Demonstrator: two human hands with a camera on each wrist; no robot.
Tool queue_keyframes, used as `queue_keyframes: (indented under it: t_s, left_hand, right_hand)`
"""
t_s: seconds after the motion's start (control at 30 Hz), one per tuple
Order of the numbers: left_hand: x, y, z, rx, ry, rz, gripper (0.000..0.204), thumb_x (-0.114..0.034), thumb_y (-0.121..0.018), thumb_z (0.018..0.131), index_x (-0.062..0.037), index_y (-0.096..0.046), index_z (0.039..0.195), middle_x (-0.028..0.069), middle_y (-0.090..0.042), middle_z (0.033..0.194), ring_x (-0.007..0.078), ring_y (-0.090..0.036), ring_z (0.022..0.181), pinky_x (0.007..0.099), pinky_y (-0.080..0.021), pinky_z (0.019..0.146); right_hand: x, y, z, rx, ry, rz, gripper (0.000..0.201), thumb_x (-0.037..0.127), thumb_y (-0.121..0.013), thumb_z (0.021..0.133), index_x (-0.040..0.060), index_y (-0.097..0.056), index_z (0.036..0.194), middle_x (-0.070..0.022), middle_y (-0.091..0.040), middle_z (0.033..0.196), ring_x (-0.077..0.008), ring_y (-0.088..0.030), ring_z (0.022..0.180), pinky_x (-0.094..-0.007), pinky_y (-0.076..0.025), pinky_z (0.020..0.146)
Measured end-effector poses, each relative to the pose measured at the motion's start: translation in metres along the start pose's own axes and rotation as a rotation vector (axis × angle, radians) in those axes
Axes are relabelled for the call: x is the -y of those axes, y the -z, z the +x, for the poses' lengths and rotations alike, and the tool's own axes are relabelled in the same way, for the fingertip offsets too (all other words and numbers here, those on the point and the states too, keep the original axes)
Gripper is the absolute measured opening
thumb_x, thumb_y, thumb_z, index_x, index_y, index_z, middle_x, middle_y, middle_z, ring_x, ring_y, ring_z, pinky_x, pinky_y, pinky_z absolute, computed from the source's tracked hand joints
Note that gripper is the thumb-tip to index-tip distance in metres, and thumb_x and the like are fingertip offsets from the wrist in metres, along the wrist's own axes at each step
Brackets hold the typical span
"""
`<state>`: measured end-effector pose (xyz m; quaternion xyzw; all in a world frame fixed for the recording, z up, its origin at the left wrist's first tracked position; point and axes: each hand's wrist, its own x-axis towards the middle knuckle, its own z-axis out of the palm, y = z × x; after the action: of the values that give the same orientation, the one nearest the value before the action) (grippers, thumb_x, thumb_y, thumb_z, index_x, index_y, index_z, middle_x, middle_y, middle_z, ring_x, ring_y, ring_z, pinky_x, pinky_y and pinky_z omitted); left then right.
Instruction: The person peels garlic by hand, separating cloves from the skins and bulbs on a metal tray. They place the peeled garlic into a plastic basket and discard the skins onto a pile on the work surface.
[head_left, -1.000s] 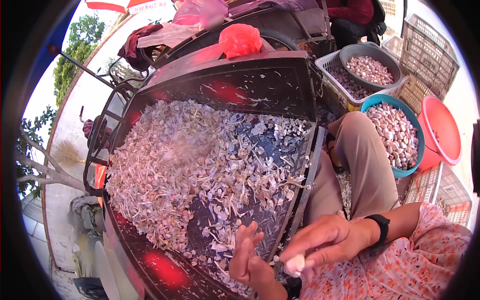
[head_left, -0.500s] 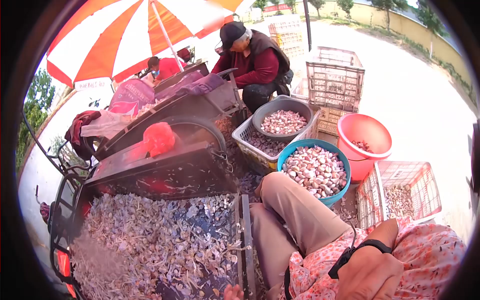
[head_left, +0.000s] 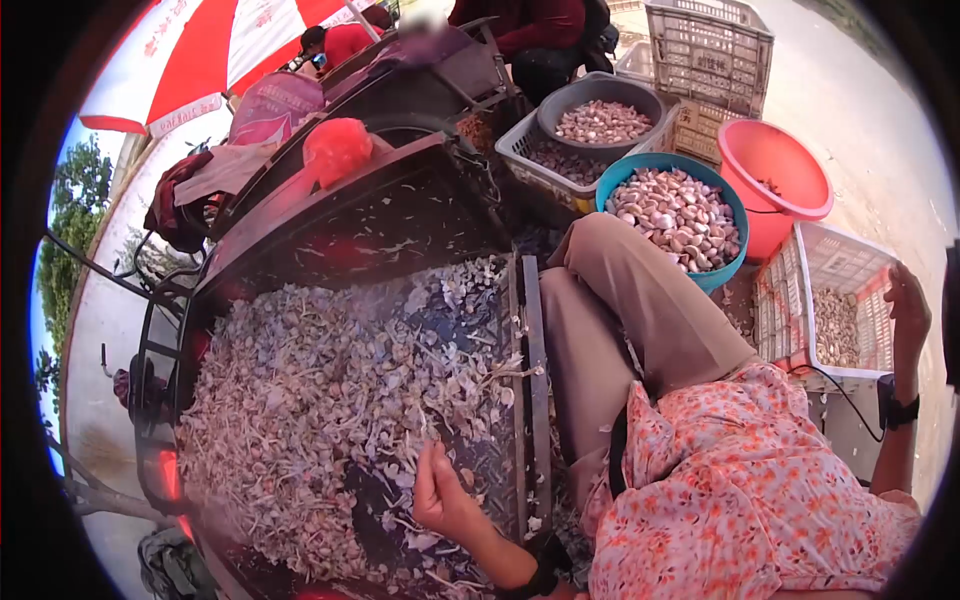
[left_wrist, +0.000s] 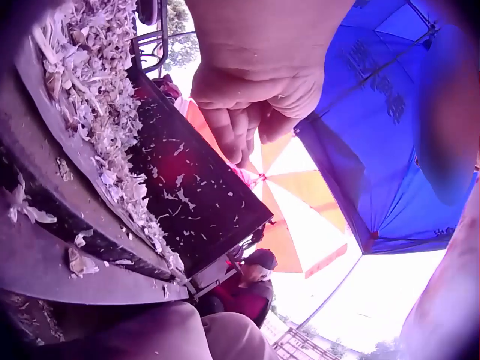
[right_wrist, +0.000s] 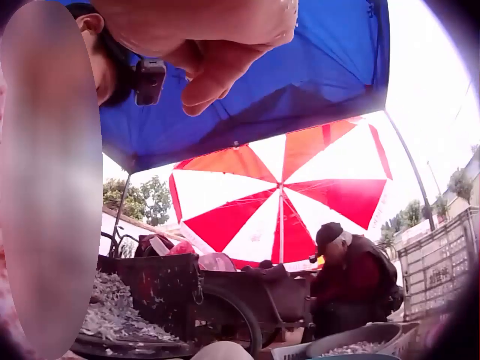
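Note:
Over the cart bed [head_left: 420, 520], my left hand [head_left: 447, 495] hangs above garlic skins [head_left: 290, 400], its fingers loosely bent. The left wrist view shows the same hand [left_wrist: 251, 94] with no object visible in it. Out at the far right, my right hand [head_left: 906, 308] is raised beside the rim of a white plastic crate [head_left: 785, 300] with garlic cloves [head_left: 835, 325] at its bottom. In the right wrist view the hand [right_wrist: 225, 52] has relaxed, bent fingers, and no clove shows in them.
A teal basin [head_left: 740, 225] full of garlic cloves stands beyond my knee [head_left: 600, 245]. Behind it a grey basin [head_left: 550, 125] rests on a crate, with a pink bucket [head_left: 770, 225] to the right. A person [right_wrist: 352, 277] crouches by another cart under an umbrella.
My right hand, which pinched a garlic clove close to the left hand, has swung right to the white crate and no longer shows it. The head view turned right and tilted meanwhile.

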<state>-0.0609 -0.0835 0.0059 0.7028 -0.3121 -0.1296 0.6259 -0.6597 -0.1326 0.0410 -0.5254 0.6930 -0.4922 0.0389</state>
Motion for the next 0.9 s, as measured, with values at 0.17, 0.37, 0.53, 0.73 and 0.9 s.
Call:
queue_keyframes:
  t_s: [0.17, 0.37, 0.53, 0.73, 0.9]
  left_hand:
    - [0.055, 0.024, 0.045, 0.12, -0.014, 0.686, 0.044, -0.02, -0.058, 0.085, 0.0038, -0.051, 0.121, 0.0261, -0.047, 0.128, 0.0375, -0.044, 0.121, 0.0434, -0.032, 0.102]
    - [0.064, -0.013, 0.047, 0.514, -0.334, 1.019, 0.049, -0.025, -0.053, 0.086, -0.0002, -0.044, 0.127, 0.0232, -0.038, 0.136, 0.0347, -0.03, 0.131, 0.0495, -0.022, 0.106]
    - [0.048, -0.022, 0.046, 0.696, -0.389, 0.747, 0.043, -0.022, -0.052, 0.086, -0.0009, -0.048, 0.124, 0.0223, -0.041, 0.133, 0.0351, -0.035, 0.127, 0.0484, -0.024, 0.106]
    - [0.058, -0.026, 0.094, 0.556, -0.222, 0.846, 0.046, -0.028, -0.054, 0.087, -0.0013, -0.049, 0.124, 0.0231, -0.039, 0.135, 0.0368, -0.034, 0.128, 0.0437, -0.027, 0.105]
    - [0.011, -0.019, 0.085, 0.743, -0.151, 0.704, 0.037, -0.022, -0.055, 0.086, -0.0017, -0.055, 0.118, 0.017, -0.054, 0.123, 0.0326, -0.057, 0.104, 0.0371, -0.045, 0.088]
  right_hand:
    - [-0.057, -0.04, 0.003, 0.099, 0.193, 0.045, 0.031, 0.003, -0.051, 0.09, 0.0037, -0.056, 0.12, -0.0044, -0.052, 0.123, -0.0051, -0.052, 0.088, -0.0189, -0.043, 0.068]
    - [0.162, -0.21, -0.034, 0.727, 0.414, 0.326, 0.019, -0.004, -0.049, 0.083, -0.003, -0.06, 0.097, -0.007, -0.058, 0.086, -0.0082, -0.051, 0.061, -0.0216, -0.04, 0.055]
    - [0.237, -0.266, -0.074, 1.116, 0.773, 0.461, 0.023, -0.005, -0.059, 0.074, 0.0007, -0.062, 0.096, -0.012, -0.06, 0.086, -0.0277, -0.061, 0.075, -0.0329, -0.049, 0.063]
    - [0.262, -0.297, -0.093, 1.36, 0.888, 0.561, 0.022, -0.002, -0.061, 0.075, 0.0024, -0.062, 0.096, -0.0092, -0.061, 0.081, -0.0273, -0.062, 0.068, -0.0343, -0.05, 0.057]
    - [0.275, -0.32, -0.095, 1.39, 0.858, 0.675, 0.022, -0.001, -0.061, 0.075, 0.0024, -0.062, 0.097, -0.0097, -0.06, 0.08, -0.0285, -0.061, 0.069, -0.0354, -0.05, 0.058]
